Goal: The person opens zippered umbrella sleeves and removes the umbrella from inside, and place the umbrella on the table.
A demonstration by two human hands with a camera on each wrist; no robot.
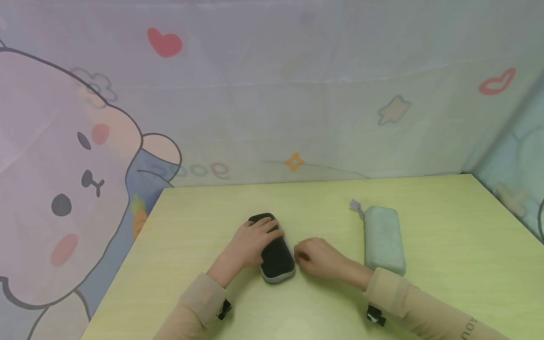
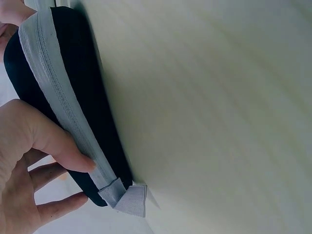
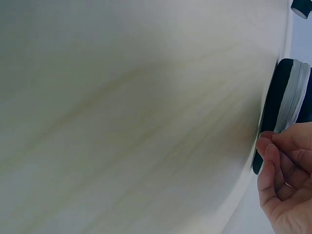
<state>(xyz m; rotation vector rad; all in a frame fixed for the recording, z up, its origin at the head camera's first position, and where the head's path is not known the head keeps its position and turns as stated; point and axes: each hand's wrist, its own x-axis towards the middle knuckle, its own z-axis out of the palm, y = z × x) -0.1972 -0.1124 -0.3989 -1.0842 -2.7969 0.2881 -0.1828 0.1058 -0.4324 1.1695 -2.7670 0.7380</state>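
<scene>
A black zip case (image 1: 278, 262) with a grey zipper band (image 2: 61, 92) lies on the table, slightly slanted. My left hand (image 1: 255, 238) holds it from the left, fingers across its top and thumb against the zipper side. In the left wrist view, a grey fabric tab (image 2: 131, 200) sticks out at one end. At the case's right edge, my right hand (image 1: 316, 257) has thumb and forefinger pinched together by the zipper (image 3: 292, 97). The zipper pull itself is hidden between those fingertips.
A pale green pouch (image 1: 384, 241) with a small tag (image 1: 355, 205) lies to the right, behind the right forearm. The light wooden table (image 1: 204, 212) ends at a printed cloth backdrop (image 1: 272, 94).
</scene>
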